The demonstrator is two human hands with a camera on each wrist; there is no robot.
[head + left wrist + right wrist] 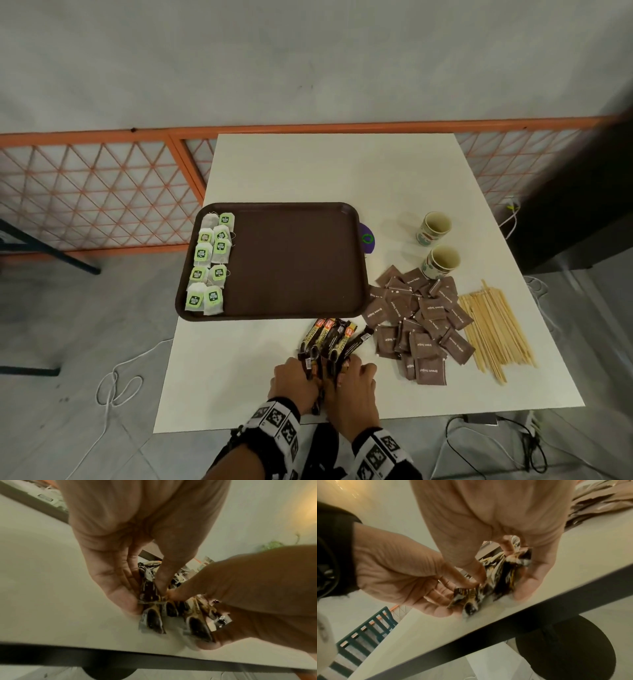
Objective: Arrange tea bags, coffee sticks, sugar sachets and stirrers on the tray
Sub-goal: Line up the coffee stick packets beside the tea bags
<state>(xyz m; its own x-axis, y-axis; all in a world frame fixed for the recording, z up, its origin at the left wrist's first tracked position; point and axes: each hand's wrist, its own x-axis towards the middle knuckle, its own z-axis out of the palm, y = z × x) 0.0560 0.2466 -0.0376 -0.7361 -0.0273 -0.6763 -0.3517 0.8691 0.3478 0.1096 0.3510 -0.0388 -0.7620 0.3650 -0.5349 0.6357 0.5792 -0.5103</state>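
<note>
Coffee sticks (330,342) bunched between both hands (325,383) on table (219,377).

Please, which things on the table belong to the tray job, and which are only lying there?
For the job:
tray
tea bags, already on the tray
coffee sticks, held by left hand and right hand
sugar sachets
stirrers

Only lying there:
two paper cups
purple disc behind the tray

We read it as staged recording room, perhaps: bare grey wall (308,51), orange lattice barrier (96,192), loose floor cables (116,387).
</note>
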